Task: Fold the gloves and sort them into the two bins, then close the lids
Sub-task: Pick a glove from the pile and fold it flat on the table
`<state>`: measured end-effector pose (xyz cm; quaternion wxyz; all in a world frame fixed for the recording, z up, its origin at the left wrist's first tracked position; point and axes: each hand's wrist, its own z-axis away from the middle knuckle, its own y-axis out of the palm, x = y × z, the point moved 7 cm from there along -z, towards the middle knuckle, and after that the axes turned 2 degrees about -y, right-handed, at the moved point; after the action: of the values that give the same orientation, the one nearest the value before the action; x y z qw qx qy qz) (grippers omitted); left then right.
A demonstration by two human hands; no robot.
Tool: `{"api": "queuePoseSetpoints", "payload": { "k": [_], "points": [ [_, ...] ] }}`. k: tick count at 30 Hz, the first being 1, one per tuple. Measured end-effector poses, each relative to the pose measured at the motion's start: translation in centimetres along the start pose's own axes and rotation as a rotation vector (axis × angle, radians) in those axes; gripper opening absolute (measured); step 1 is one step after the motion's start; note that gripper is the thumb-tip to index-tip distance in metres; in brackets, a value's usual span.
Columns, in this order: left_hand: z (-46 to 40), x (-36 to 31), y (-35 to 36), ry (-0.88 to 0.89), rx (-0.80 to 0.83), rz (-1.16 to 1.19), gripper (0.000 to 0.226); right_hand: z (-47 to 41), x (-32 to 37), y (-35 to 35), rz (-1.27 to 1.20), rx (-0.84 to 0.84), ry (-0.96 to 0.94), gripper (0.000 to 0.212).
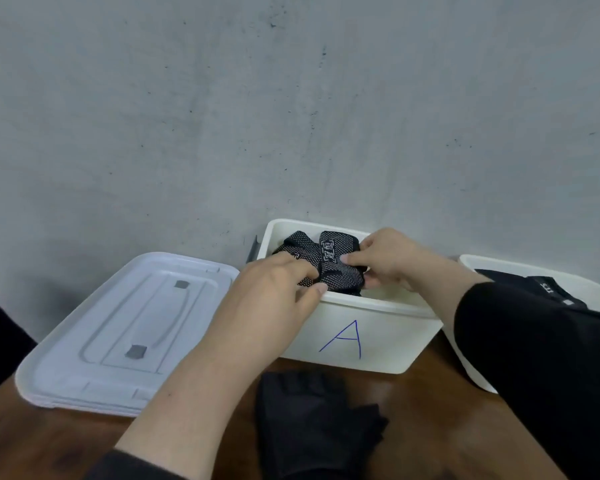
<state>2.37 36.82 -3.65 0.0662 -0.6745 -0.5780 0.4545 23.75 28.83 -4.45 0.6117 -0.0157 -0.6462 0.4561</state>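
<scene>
- Both hands work over the open white bin marked A [343,337], which stands against a grey wall [291,98] on a wooden table [413,410]. The left hand [274,289] and the right hand [392,258] each pinch a folded black glove with white dots [340,271] just above the bin's near rim.
- The left fingers curl onto the glove's near-left edge; the right thumb and fingers grip its right side. The hands sit close together, with only the glove between them.
- More dotted fabric [297,244] lies deeper in the same bin, touching the held piece.
- By the look of it, the step in hand is setting this folded glove down into bin A. Done well, that means lowering both sides level so the fold holds, then pressing it flat beside the fabric already there, below the rim, so the lid can seat later.
- Letting go with one hand first would likely let the knit spring open.
- A plain black glove [312,420] lies unfolded on the table in front of the bin, seemingly next in line.
- A second white bin [541,275] stands to the right, partly hidden by the right sleeve, with dark fabric inside.
- The pale lids [125,327], apparently stacked, rest on the table to the left, so both bins are yet to be closed.
</scene>
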Motion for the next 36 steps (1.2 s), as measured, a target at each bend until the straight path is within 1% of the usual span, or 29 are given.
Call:
{"api": "queuePoseSetpoints", "payload": {
  "k": [2,3,4,5,6,8,9,10,12,15,18,23,26,28,31,33,34,36],
  "points": [
    [0.0,0.1,0.0,-0.005,0.004,0.014,0.022,-0.3,0.5,-0.6,0.434,-0.088,-0.093,0.046],
    [0.0,0.1,0.0,-0.004,0.005,0.019,0.022,-0.2,1.1,-0.9,0.594,-0.156,-0.159,0.054],
    [0.0,0.1,0.0,-0.004,0.006,0.023,0.022,0.1,1.8,-1.3,0.67,-0.216,-0.24,0.06],
    [0.0,0.1,0.0,-0.006,0.006,0.025,0.022,0.4,2.4,-1.4,0.684,-0.244,-0.338,0.062],
    [0.0,0.1,0.0,-0.009,0.006,0.027,0.022,0.7,2.9,-1.3,0.673,-0.23,-0.43,0.059],
    [-0.1,0.1,0.0,-0.012,0.01,0.025,0.022,1.2,3.0,-0.4,0.677,-0.102,-0.542,0.054],
    [-0.1,0.0,0.0,-0.01,0.015,0.02,0.022,1.3,2.8,0.1,0.716,-0.03,-0.555,0.055],
    [-0.1,-0.1,0.0,-0.006,0.019,0.014,0.021,1.4,2.5,0.5,0.763,0.028,-0.551,0.057],
    [-0.1,-0.1,0.1,-0.002,0.028,0.01,0.02,1.4,2.1,1.1,0.817,0.089,-0.524,0.063],
    [-0.1,0.0,0.2,-0.02,0.05,0.017,0.021,0.7,1.8,1.9,0.838,0.135,-0.473,0.069],
    [-0.1,-0.1,0.2,-0.016,0.065,0.011,0.023,0.0,1.3,3.1,0.869,0.156,-0.42,0.07],
    [-0.1,0.0,0.4,-0.01,0.063,0.005,0.022,0.5,2.0,2.5,0.849,0.167,-0.41,0.072],
    [-0.1,-0.1,0.3,0.002,0.033,-0.005,0.02,2.3,3.0,0.7,0.805,0.125,-0.426,0.065],
    [0.0,-0.5,0.1,0.01,-0.009,0.007,0.022,4.0,4.2,-0.9,0.714,-0.003,-0.488,0.05],
    [0.5,-2.5,-0.3,0.041,-0.095,0.03,0.03,8.9,5.6,-4.3,0.455,-0.295,-0.673,0.027],
    [1.3,-4.9,-0.4,0.083,-0.168,0.06,0.028,13.2,4.7,-6.1,0.304,-0.421,-0.752,0.025],
    [1.9,-6.3,-0.2,0.105,-0.182,0.093,0.026,15.2,3.4,-6.6,0.278,-0.454,-0.762,0.026],
    [3.5,-9.7,1.2,0.127,-0.151,0.183,0.024,18.6,-0.8,-7.1,0.287,-0.49,-0.735,0.027]
  ]
}}
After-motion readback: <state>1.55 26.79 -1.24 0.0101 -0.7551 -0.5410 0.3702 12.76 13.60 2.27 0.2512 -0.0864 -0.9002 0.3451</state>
